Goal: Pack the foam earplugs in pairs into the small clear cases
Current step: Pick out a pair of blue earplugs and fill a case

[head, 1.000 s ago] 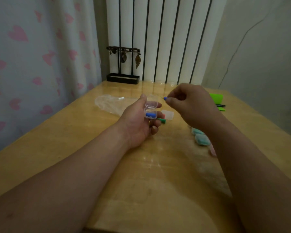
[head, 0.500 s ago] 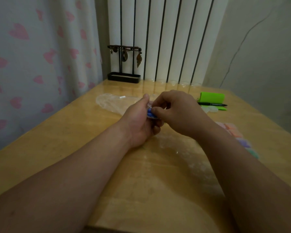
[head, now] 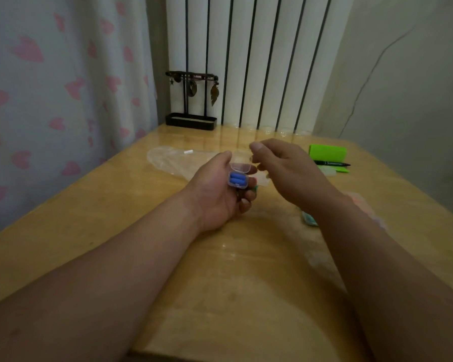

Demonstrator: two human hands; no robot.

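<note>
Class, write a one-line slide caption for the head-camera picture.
Left hand holds an open clear case with two blue earplugs inside; right hand hovers beside it.

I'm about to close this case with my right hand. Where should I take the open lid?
Probably the lid, by its free far edge, from the right: it lies open beyond the blue earplugs, and the left hand wraps the base from the left.

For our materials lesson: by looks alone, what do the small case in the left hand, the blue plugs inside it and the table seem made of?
Case: clear, glossy hard plastic; the blue shows through it. Plugs: likely foam, matte blue, no shine. Table: yellowish wood grain under a glossy coat that mirrors light; solid or veneer, cannot tell.
</note>
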